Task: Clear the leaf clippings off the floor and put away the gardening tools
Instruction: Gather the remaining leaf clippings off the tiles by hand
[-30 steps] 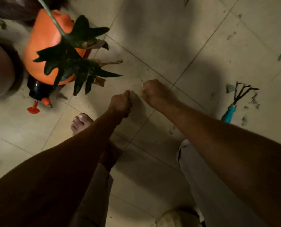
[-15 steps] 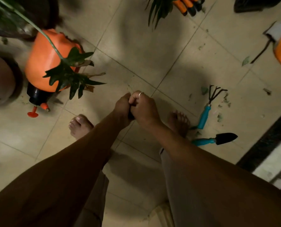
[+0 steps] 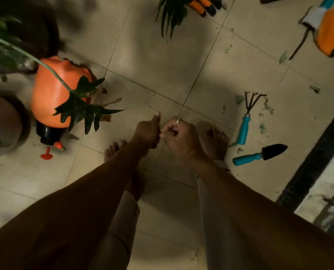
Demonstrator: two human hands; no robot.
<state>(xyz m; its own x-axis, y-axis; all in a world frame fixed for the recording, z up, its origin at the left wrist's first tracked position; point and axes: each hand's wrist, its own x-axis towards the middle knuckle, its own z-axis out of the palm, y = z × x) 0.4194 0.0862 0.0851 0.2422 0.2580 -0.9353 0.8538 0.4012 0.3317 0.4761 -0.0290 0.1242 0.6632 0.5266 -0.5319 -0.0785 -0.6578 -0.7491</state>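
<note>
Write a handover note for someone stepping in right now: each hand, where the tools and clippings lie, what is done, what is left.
Left hand: fist, thumb up, touching the right hand, whose fingers curl against it; whether either holds anything is hidden.
Rake and trowel lie on the floor by the right foot, clippings scattered around them; sprayer lies on its side at left.
Done: nothing visibly put away.
Left: gather clippings, store tools.

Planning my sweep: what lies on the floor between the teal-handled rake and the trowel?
In the head view, two small leaf clippings lie between the rake handle's end and the trowel. Otherwise that stretch is bare tile.
</note>
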